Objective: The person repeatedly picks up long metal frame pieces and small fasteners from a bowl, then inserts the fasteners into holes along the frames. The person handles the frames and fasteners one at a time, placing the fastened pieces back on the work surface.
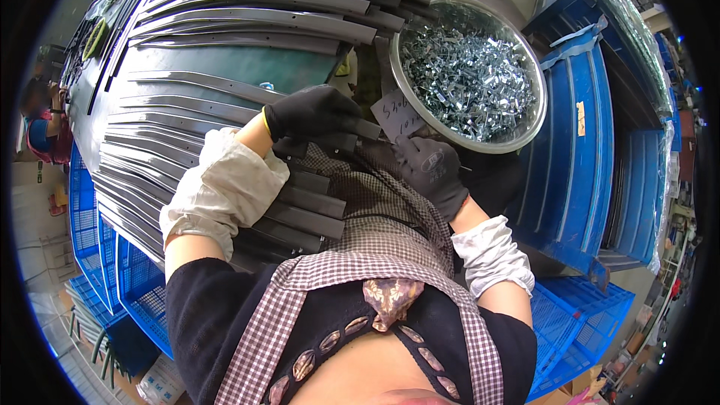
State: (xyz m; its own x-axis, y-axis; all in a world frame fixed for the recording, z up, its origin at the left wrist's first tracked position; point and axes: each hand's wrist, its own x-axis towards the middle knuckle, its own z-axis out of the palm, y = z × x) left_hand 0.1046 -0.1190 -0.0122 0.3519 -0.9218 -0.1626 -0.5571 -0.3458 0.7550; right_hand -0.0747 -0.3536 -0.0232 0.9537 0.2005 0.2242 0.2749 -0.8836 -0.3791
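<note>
My left hand [311, 112], in a black glove with a yellow cuff edge, is closed on a long dark grey strip [365, 129], near the strip's right end. Just right of that end is my right hand [431, 169], in a dark grey glove. Its fingers are pinched together, and whatever lies between them is too small to make out. Many similar strips [157, 121] lie side by side across the table under my left arm. Several nearer strip ends [304, 210] stick out over my checked apron [360, 244], with small bits of metal on some.
A round, clear-rimmed basin [405, 82] full of small shiny metal clips [472, 79] stands beyond my right hand. More strips [262, 4] are stacked at the far side. Blue metal bins [562, 157] stand at right, blue plastic crates [139, 285] at left. Another person [49, 124] is far left.
</note>
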